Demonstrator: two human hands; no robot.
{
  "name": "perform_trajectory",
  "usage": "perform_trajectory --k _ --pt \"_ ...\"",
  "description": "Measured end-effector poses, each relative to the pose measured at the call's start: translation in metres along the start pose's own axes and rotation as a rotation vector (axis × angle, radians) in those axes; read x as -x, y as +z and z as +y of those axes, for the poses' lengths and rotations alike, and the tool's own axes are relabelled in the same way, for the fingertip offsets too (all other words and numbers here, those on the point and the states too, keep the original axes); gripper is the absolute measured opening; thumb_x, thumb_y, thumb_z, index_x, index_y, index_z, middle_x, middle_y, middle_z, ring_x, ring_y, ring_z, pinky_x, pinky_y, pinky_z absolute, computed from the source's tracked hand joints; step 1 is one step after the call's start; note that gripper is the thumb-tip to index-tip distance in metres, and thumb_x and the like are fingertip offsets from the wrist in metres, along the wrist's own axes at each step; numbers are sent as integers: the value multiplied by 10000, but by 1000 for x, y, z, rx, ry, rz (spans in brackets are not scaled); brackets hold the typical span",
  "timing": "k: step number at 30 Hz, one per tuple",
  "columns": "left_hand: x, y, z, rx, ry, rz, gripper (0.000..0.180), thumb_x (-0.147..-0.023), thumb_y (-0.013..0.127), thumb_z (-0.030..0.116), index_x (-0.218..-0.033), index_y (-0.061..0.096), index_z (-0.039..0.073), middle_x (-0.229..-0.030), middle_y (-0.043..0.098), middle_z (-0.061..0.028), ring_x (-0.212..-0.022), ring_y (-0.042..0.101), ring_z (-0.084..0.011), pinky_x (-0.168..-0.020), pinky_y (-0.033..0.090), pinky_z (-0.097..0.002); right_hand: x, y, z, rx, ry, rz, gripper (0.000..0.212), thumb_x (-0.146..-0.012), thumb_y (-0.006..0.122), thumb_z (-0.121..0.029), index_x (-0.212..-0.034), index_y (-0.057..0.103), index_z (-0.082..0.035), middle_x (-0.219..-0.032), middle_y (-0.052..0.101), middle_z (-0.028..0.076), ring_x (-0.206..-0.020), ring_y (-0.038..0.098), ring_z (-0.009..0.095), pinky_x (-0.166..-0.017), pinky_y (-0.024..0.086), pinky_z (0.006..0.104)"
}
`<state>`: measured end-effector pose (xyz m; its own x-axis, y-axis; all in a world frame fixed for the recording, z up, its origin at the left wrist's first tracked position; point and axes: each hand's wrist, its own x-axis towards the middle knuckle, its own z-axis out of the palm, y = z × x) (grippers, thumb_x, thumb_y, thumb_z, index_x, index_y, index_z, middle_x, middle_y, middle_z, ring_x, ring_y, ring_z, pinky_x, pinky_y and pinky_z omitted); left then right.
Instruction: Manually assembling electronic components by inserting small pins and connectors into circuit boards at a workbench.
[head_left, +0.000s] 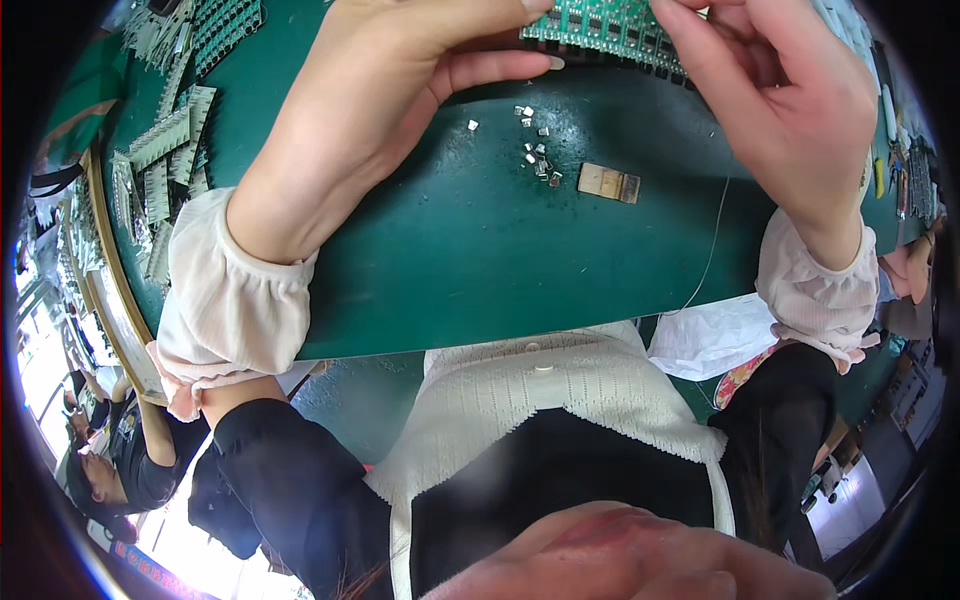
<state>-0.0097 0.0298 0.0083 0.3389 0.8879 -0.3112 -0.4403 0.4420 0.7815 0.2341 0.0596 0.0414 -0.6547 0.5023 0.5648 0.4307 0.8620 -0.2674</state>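
Observation:
A green circuit board (605, 28) with rows of small parts and dark pins along its near edge is held up at the top of the view. Its far side runs out of the picture. My left hand (405, 65) grips its left end between thumb and fingers. At the right end, my right hand (790, 85) pinches it, the other fingers curled. Below the board, several tiny silvery metal pieces (537, 155) lie scattered on the green tabletop (450, 270). Beside them rests a small flat tan block (608, 184) with a darker end.
Pale comb-like strips (155, 165) are piled at the left, with more green boards (228, 30) at the far left. A thin wire (716, 235) curves over the table's right side. Hand tools (890, 180) lie at the right rim. Another person (130, 470) sits at the lower left.

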Motion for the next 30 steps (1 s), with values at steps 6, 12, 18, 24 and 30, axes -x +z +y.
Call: perform_trajectory --k 6,12,18,24,30 --pt "0 2 6 16 28 -12 87 -994 675 84 -1032 696 9 -1005 714 -67 -886 702 -147 -809 629 -291 -9 4 -19 126 106 67 141 -794 738 109 -881 671 21 -714 612 61 -489 495 80 -441 351 236" --pt "-9 -10 -1 -80 99 26 89 -992 674 83 -1038 693 9 -998 713 -64 -875 702 -142 -769 629 -273 -7 8 -4 190 -156 133 167 -773 755 114 -887 678 20 -704 613 79 -501 526 124 -447 375 251" --pt "-7 -11 0 -98 95 46 85 -989 674 76 -1041 692 10 -989 708 -60 -871 699 -140 -772 629 -275 -5 17 2 79 -231 273 202 -743 777 101 -896 688 3 -708 626 94 -554 589 192 -478 434 289" --pt "2 3 8 -9 26 4 79 -987 682 80 -1021 695 9 -991 711 -58 -883 699 -144 -779 627 -278 -10 19 -8 138 -289 335 193 -737 783 99 -870 688 -5 -711 625 85 -558 597 193 -487 446 286" --pt "4 1 2 -41 -5 27 79 -968 712 62 -1007 698 -6 -956 722 -70 -819 704 -134 -776 609 -253 -11 -10 -23 358 261 -49 52 -806 715 2 -848 687 16 -750 652 163 -609 638 306 -566 498 368"
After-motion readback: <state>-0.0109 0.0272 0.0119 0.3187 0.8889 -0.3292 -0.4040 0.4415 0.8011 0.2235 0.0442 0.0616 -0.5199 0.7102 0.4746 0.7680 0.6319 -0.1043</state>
